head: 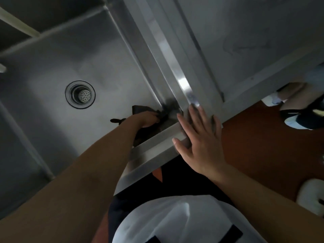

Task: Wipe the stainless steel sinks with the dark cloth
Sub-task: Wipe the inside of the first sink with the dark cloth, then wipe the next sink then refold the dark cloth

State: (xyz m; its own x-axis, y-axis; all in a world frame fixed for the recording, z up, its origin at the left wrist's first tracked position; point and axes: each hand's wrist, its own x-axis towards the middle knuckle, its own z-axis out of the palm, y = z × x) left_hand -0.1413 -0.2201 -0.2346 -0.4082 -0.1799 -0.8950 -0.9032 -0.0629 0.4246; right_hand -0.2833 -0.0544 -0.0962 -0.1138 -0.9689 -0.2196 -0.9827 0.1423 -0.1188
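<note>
A deep stainless steel sink (52,67) fills the left of the view, with a round drain strainer (80,94) in its floor. My left hand (149,118) reaches down into the basin's near right corner and grips the dark cloth (140,110), which is pressed against the corner. My right hand (198,135) lies flat with straight, spread fingers on the sink's front rim (154,146), where it meets the divider (168,55) between basins.
A second steel basin or drainboard (245,41) lies to the right of the divider. Reddish floor (254,146) shows beyond the front rim. Another person's shoes (301,121) stand at the far right. A white object (310,197) sits on the floor at the right edge.
</note>
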